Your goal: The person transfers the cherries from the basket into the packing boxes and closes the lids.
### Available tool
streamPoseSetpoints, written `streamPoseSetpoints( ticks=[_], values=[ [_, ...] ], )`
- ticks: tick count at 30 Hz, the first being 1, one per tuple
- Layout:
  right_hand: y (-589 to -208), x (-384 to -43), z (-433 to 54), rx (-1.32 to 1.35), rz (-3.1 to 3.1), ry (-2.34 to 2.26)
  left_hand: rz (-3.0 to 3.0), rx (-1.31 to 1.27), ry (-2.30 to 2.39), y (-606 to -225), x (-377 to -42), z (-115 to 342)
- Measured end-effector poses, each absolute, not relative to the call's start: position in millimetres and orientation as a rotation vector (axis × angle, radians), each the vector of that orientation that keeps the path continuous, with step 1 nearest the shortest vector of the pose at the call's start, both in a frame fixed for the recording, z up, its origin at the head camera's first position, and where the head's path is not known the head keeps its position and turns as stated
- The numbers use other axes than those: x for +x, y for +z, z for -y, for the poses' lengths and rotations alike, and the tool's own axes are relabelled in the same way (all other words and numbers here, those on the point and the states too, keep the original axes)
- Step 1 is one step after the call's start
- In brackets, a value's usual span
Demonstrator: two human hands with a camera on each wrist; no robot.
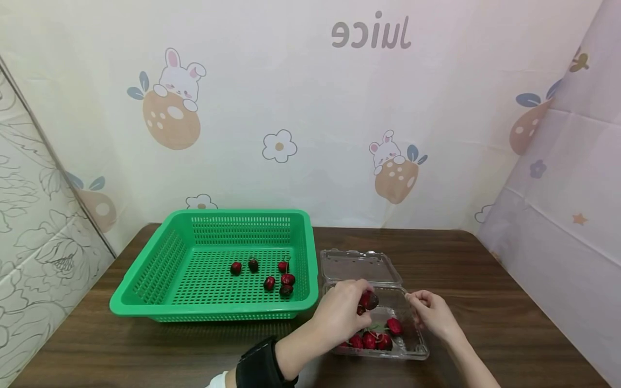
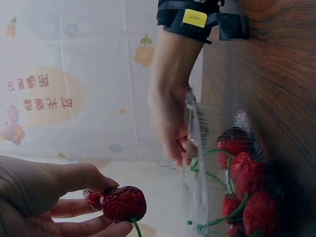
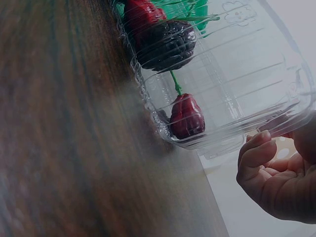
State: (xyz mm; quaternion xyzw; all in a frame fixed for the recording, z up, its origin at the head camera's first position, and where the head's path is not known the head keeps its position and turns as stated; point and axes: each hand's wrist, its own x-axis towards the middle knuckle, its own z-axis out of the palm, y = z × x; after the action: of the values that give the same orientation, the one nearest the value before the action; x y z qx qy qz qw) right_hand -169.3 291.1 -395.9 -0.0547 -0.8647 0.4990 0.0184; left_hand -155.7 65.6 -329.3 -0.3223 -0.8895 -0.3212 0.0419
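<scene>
My left hand (image 1: 342, 307) is over the clear plastic clamshell box (image 1: 419, 351), holding dark red cherries (image 1: 370, 300) between thumb and fingers. The left wrist view shows a wrinkled cherry (image 2: 125, 203) with a green stem in that grip. My right hand (image 1: 433, 312) pinches the box's right rim; the right wrist view shows its fingers (image 3: 259, 150) curled at the edge. Several cherries (image 1: 370, 340) lie in the box along its near side, and one cherry (image 1: 394, 326) lies farther right. The left hand hides part of the box's left side.
A green perforated basket (image 1: 204, 310) stands left of the box, with several cherries (image 1: 288, 279) on its floor, mostly toward the right. The box's lid (image 1: 359, 267) is folded back on the brown wooden table (image 1: 485, 302). A printed curtain (image 1: 310, 183) hangs behind the table.
</scene>
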Motion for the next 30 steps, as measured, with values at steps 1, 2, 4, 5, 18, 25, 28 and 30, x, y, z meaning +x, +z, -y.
streamPoseSetpoints(
  ticks=[1,2,4,5,18,25,28,30],
  values=[
    [-396,-169,-291,-0.172,2.685,1.546,2.725,-0.991,-0.961,-330,-156,-68],
    [-396,-169,-291,-0.174,2.686,1.545,2.727,-0.993,-0.937,-331,-157,-70],
    [-397,-169,-292,-0.167,2.687,1.544,2.738,-0.993,-0.897,-333,-158,-74],
    [-397,-169,-292,-0.162,2.689,1.542,2.744,-0.992,-0.881,-334,-159,-76],
    [-396,-169,-291,-0.177,2.692,1.547,2.802,-0.970,-0.727,-351,-171,-96],
    [-396,-170,-291,-0.178,2.697,1.540,2.790,-1.021,-0.626,-358,-179,-105],
    [-396,-170,-291,-0.162,2.689,1.541,2.806,-1.020,-0.587,-362,-181,-109],
    [-397,-170,-291,-0.154,2.683,1.544,2.821,-1.013,-0.565,-363,-182,-112]
  ],
)
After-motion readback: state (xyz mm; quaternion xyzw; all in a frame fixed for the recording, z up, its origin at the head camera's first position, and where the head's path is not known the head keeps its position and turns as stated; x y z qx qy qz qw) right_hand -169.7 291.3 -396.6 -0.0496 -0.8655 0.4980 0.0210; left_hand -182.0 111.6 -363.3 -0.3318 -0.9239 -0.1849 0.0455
